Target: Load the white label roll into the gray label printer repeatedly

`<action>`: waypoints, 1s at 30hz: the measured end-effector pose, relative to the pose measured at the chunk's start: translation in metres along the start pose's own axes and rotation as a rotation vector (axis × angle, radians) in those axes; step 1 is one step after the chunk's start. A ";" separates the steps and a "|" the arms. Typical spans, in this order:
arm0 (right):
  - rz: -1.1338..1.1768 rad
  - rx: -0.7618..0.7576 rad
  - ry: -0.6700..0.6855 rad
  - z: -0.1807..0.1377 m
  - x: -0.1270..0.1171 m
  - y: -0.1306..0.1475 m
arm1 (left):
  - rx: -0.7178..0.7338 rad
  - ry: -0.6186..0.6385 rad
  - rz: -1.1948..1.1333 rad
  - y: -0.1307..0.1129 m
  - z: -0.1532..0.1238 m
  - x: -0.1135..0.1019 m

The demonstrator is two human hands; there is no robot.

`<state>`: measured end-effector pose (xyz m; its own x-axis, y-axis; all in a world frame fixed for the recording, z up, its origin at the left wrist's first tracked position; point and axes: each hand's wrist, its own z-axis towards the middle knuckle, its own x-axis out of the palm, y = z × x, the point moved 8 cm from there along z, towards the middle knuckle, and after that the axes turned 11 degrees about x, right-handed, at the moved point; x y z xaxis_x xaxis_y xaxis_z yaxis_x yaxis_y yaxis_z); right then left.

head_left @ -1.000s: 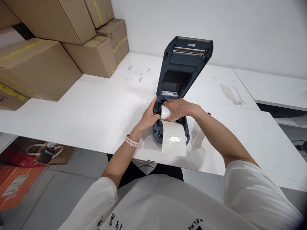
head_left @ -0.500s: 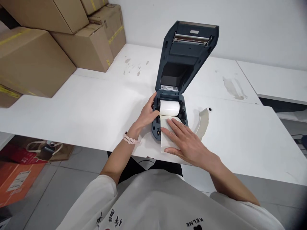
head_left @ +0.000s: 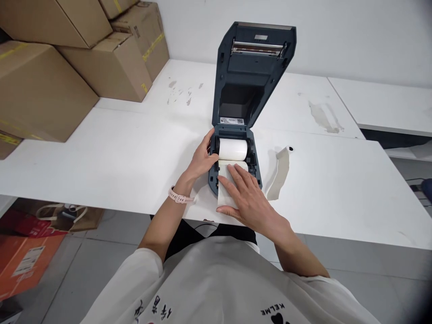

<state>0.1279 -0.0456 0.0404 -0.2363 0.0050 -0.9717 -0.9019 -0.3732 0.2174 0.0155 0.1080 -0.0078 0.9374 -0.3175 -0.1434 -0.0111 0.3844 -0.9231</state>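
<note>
A dark blue label printer [head_left: 236,81] stands on the table with its lid raised. Inside it sits a white label roll [head_left: 232,149], from which a strip of labels [head_left: 223,170] runs toward me over the printer's front edge. My left hand [head_left: 201,157] grips the left side of the printer body, thumb on the inner rim beside the roll and fingers partly hidden. Lying flat on the strip is my right hand [head_left: 251,200], its fingers stretched and the thumb spread near the strip's front end. The right hand covers part of the strip and the printer's front.
Right of the printer, a curled strip of paper [head_left: 279,177] with a small dark-centred core lies on the white table [head_left: 330,189]. Cardboard boxes [head_left: 43,90] are stacked at the back left. An orange box [head_left: 23,265] and a paper bag [head_left: 72,220] are below the table edge.
The view has shifted slightly, so everything sits a little further left. My right hand stays flat on the strip and my left hand keeps its grip on the printer's side.
</note>
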 end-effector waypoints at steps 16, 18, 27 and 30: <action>0.008 -0.055 -0.103 -0.005 -0.003 -0.004 | 0.004 -0.036 -0.026 0.003 0.000 -0.002; 0.014 -0.059 -0.107 -0.005 -0.002 -0.005 | 0.002 -0.035 -0.035 0.002 0.000 -0.002; 0.034 -0.079 -0.127 -0.006 0.000 -0.006 | 0.049 -0.078 0.111 -0.007 -0.003 -0.007; 0.058 -0.049 -0.082 -0.004 0.002 -0.006 | 0.133 -0.170 0.417 -0.046 -0.018 -0.011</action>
<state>0.1344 -0.0475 0.0365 -0.3186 0.0573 -0.9462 -0.8673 -0.4203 0.2666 -0.0009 0.0785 0.0297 0.9061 0.0302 -0.4220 -0.3649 0.5603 -0.7436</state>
